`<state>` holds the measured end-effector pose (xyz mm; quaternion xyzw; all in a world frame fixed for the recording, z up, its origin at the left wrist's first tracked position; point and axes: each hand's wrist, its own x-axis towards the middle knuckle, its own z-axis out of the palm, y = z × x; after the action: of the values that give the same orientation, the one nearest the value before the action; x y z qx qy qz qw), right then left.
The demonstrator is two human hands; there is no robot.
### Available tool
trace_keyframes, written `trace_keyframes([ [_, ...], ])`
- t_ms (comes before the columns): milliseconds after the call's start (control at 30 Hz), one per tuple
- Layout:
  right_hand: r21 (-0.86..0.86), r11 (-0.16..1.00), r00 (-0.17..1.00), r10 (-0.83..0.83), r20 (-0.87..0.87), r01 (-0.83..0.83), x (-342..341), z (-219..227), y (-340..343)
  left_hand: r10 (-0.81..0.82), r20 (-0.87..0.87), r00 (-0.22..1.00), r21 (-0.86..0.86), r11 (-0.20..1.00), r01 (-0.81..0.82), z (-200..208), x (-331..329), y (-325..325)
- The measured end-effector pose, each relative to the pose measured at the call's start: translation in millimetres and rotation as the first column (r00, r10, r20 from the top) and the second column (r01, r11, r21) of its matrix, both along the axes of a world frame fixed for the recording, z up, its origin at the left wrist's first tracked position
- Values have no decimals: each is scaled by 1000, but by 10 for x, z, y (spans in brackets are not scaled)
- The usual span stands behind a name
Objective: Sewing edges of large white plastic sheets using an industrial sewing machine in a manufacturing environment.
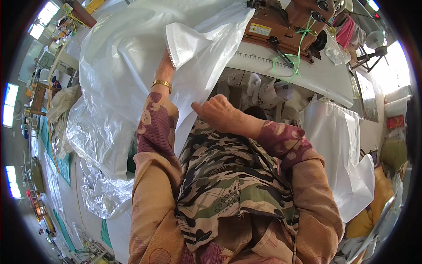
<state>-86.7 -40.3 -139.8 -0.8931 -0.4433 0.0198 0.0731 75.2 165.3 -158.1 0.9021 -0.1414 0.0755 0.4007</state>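
Observation:
A large white woven plastic sheet (127,57) spreads across the left and runs up to a brown sewing machine (279,22) at the far side. My left hand (165,68), with a gold watch on the wrist, reaches into the sheet. A folded-over flap with a frayed edge covers its fingers, so their grip is hidden. My right hand (218,112) is closed in front of my body, close to the sheet's right edge. Its thumb side points toward the sheet, and whatever its curled fingers hold is hidden. A camouflage apron (233,180) covers my lap.
The white machine table (325,72) carries a ruler along its near edge. Green string (296,61) hangs from the machine. White bags (266,90) lie beneath the table. Another white sheet (332,149) hangs at the right. Crumpled clear plastic (103,187) lies at the left.

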Motion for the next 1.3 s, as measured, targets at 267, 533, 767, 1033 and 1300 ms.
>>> trace_keyframes([
  [267, 549, 810, 975, 121, 185, -205, -456, 787, -842, -26, -51, 998, -67, 997, 22, 38, 109, -73],
  [533, 44, 818, 804, -552, -222, 573, -623, -263, -1876, -51, -100, 994, -260, 965, 23, 165, -38, -42],
  [767, 121, 921, 907, -330, -263, 370, -678, -178, -1618, -43, 116, 992, -356, 931, 82, 504, -544, -186],
  [1033, 600, 533, 801, -343, -490, 596, -69, -73, -776, -228, 277, 934, -345, 883, 318, 999, -1220, -401],
  [1300, 854, 401, 940, -217, -263, 332, -67, -241, -521, -311, 390, 866, 606, 796, 13, 832, -1829, -1102],
])
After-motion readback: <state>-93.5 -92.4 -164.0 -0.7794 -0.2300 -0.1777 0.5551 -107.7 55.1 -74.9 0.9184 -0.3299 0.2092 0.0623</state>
